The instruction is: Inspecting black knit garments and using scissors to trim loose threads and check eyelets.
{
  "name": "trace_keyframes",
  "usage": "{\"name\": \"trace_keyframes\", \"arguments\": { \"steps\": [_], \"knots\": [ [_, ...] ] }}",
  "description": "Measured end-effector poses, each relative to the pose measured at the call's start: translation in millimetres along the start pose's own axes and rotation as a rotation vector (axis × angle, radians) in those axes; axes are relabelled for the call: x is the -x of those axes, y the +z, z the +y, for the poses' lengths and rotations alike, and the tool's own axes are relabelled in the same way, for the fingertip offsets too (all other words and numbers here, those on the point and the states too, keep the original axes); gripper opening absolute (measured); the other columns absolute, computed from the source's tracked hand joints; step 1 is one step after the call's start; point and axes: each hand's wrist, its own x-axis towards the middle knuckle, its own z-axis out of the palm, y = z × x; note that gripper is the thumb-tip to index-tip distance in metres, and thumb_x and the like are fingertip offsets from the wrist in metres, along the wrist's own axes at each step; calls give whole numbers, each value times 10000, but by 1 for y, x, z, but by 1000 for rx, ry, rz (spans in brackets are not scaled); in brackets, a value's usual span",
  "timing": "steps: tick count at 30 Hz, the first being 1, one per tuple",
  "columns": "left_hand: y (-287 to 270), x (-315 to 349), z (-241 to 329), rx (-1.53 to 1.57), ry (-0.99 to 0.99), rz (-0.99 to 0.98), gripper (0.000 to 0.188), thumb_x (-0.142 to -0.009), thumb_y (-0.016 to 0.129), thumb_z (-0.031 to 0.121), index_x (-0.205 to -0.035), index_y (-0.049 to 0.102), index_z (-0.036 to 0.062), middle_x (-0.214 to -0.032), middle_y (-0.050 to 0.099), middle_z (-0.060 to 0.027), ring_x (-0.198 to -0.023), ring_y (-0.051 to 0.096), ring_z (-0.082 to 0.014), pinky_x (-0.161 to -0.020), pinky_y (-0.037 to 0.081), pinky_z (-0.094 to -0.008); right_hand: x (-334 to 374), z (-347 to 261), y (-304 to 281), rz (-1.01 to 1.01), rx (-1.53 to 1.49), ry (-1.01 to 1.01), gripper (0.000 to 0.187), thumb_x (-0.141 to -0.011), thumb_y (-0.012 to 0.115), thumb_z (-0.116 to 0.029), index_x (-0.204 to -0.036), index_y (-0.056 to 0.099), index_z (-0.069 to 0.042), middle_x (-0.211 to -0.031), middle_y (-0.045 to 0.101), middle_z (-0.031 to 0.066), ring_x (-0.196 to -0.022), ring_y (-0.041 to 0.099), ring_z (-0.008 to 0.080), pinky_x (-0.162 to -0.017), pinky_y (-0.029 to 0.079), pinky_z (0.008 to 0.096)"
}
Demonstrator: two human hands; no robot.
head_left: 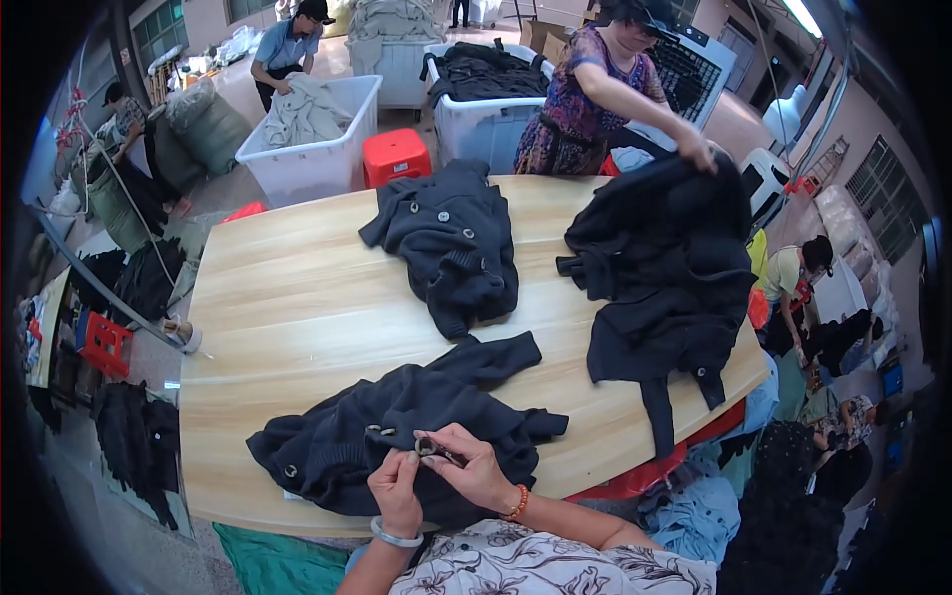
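A black knitted cardigan [337, 421] lies rumpled along the near edge of the wooden table, one sleeve stretched toward the middle. My left hand [399, 493] pinches the cardigan at a round, light-rimmed button [425, 446]. On the other side of that button, my right hand [477, 474] has its thumb and fingers closed. Something small and dark shows in the right fingers; whether it is cloth or a tool I cannot tell. More buttons [381, 430] show just beyond my fingertips. Farther back lies a second black cardigan [451, 238] with several buttons facing up.
Across the table [268, 288], at the far right, a co-worker [605, 89] handles dark garments [674, 258]. White bins [327, 149] of clothing and a red stool [397, 156] stand behind the table. Blue garments [694, 506] hang at the near right.
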Motion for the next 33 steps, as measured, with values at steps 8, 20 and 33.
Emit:
{"name": "trace_keyframes", "arguments": {
  "steps": [8,20,33],
  "knots": [
    [5,-6,5,217,-178,54,156,-963,552,9,-905,687,-45,-858,628,-12,-799,598,-83,-767,490,-231,-8,6,-4,-70,-74,-21,408,-881,583,91,-1268,644,-24,-1009,555,3,-816,480,32,-708,398,155],
    [0,2,14,219,-221,53,183,-973,536,35,-870,676,-23,-827,600,-12,-783,606,-93,-761,509,-240,-9,0,-10,-177,43,-34,423,-857,596,99,-1246,668,-52,-994,569,37,-871,569,92,-770,464,197],
    [0,6,29,-378,143,-57,119,-945,578,16,-904,643,-76,-888,610,-62,-822,574,-114,-725,451,-244,-10,-16,-9,-69,122,-119,268,-811,657,81,-1058,711,-6,-879,593,35,-712,548,82,-611,431,208]
  ]
}}
